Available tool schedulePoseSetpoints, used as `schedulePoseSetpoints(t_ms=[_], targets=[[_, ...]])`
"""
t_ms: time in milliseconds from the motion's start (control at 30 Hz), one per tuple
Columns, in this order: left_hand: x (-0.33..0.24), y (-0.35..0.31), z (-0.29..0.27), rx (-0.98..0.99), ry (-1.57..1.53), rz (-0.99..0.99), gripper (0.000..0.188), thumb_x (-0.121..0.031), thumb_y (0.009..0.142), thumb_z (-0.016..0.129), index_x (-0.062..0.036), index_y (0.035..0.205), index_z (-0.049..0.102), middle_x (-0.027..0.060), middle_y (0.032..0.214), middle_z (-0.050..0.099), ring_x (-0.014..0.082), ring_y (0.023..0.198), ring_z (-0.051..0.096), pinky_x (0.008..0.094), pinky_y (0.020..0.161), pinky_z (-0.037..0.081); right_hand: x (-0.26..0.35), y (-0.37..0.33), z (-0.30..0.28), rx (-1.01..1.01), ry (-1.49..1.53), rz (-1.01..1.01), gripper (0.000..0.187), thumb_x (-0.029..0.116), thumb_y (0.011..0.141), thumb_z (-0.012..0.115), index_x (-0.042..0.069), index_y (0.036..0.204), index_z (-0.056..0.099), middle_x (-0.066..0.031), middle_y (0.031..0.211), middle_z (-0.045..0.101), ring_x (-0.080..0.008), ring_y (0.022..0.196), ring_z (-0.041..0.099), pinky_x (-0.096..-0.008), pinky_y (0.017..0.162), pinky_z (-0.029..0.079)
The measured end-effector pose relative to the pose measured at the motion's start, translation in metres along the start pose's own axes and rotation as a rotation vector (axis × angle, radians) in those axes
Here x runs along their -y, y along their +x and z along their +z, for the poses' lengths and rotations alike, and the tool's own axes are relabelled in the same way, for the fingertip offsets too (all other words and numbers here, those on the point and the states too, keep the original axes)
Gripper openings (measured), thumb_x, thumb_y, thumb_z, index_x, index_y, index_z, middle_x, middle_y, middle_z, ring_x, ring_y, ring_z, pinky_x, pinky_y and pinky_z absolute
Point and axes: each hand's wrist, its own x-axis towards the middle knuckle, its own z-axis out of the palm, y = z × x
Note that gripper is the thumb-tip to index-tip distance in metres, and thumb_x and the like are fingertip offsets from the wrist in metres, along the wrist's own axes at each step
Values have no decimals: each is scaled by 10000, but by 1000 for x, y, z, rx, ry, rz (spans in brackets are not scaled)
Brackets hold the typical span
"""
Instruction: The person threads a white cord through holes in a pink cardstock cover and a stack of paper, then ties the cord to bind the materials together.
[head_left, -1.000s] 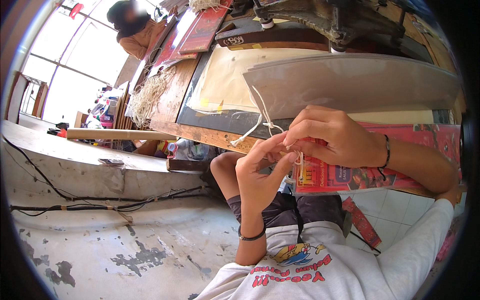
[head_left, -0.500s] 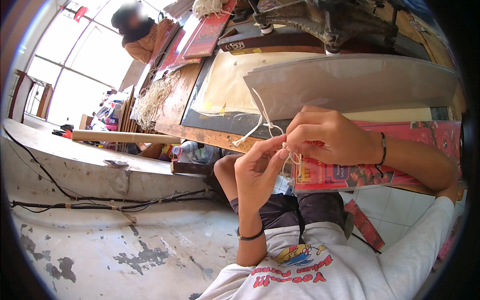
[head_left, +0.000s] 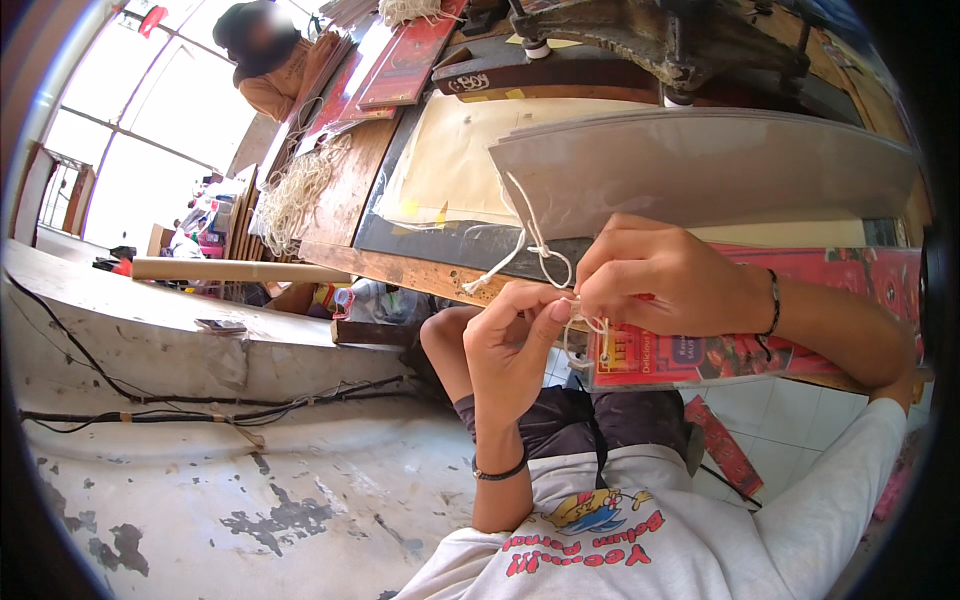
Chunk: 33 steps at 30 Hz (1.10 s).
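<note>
Both of my hands meet at the table's near edge, pinching a thin white string (head_left: 574, 340) at the corner of a red printed menu sheet (head_left: 720, 352). My left hand (head_left: 508, 345) has thumb and forefinger closed on the string. My right hand (head_left: 660, 280) rests over the red sheet, its fingertips closed on the string close to the left ones. A loop of the string hangs below the fingertips. Just beyond, another knotted white string (head_left: 540, 250) hangs from the corner of a stack of grey-backed sheets (head_left: 700, 165) lifted at its near edge.
A heap of white strings (head_left: 295, 195) lies on the wooden table (head_left: 345, 180) at left, near stacked red sheets (head_left: 410, 62). A dark metal press (head_left: 670, 45) stands at the back. Another person (head_left: 268, 80) is at far left. A cardboard tube (head_left: 230, 270) lies on the ledge.
The view has shifted slightly. My fingertips have moved a little on the string, both hands staying at the red sheet's corner.
</note>
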Motion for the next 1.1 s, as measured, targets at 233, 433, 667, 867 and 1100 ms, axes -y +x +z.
schedulePoseSetpoints(t_ms=[233,433,667,867,1100], targets=[[-2,1,9,-95,16,33,74,10,943,709,51,995,676,25,907,647,43,758,572,188,647,471,5,-1,-7,67,-34,132,238,228,873,797,64,1011,693,-79,1042,684,-263,945,618,-391,839,509],[-3,2,18,-22,144,158,77,-23,958,703,41,975,663,48,914,626,63,747,587,207,651,484,-4,-5,-1,78,-37,76,192,220,886,775,42,939,726,-79,1029,687,-269,925,617,-382,842,509],[1,4,-5,-317,69,164,196,-193,1052,603,1,1069,587,19,932,588,67,778,511,208,720,415,-1,-2,1,54,21,95,159,199,909,737,40,924,730,-90,966,684,-277,900,626,-394,823,509],[-6,-2,7,-182,-45,85,158,-117,1021,636,37,998,609,-4,815,570,59,746,548,213,607,447,-1,-6,-2,40,-17,120,155,200,913,730,45,915,725,-73,955,685,-282,889,622,-404,815,494],[6,2,-20,-325,-175,20,147,-134,1063,555,1,1114,584,5,822,566,78,756,513,225,699,415,4,-7,-5,74,-74,70,98,156,897,751,65,916,722,-61,959,676,-251,903,617,-383,833,496]])
